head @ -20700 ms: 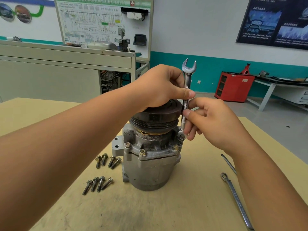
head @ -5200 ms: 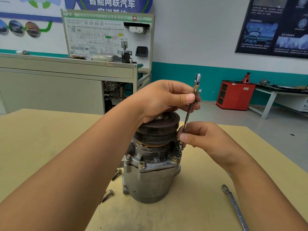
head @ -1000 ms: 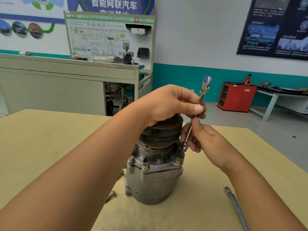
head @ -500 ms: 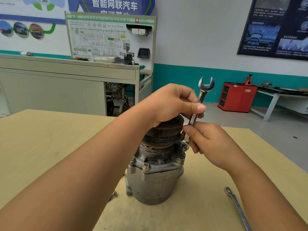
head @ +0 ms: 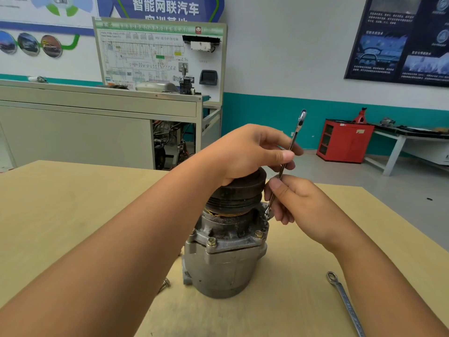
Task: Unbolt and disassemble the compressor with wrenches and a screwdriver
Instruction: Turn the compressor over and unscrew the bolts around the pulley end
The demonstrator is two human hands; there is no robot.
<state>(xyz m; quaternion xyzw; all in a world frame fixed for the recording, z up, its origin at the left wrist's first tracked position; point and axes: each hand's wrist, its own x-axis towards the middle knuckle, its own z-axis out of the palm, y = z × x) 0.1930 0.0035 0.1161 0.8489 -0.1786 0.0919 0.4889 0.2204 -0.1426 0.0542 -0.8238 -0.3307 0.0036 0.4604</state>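
Observation:
A grey metal compressor (head: 223, 266) stands upright on the wooden table (head: 73, 203), dark pulley (head: 240, 190) on top. Its flange shows two bolts at the front (head: 211, 241). A slim wrench (head: 292, 142) stands nearly vertical at the compressor's right, seen edge-on, its lower end at a flange bolt. My left hand (head: 247, 152) rests on the pulley and pinches the wrench's shaft between thumb and fingers. My right hand (head: 298, 203) grips the shaft lower down, close to the bolt.
A second wrench (head: 345, 302) lies on the table at the lower right. One loose bolt (head: 165, 284) shows left of the compressor, partly hidden by my left forearm. A grey cabinet, a training board and a red cabinet (head: 345, 141) stand beyond the table.
The wrench has turned about its long axis: half a second ago its open jaw faced me, now it is edge-on. Both hands stay on it.

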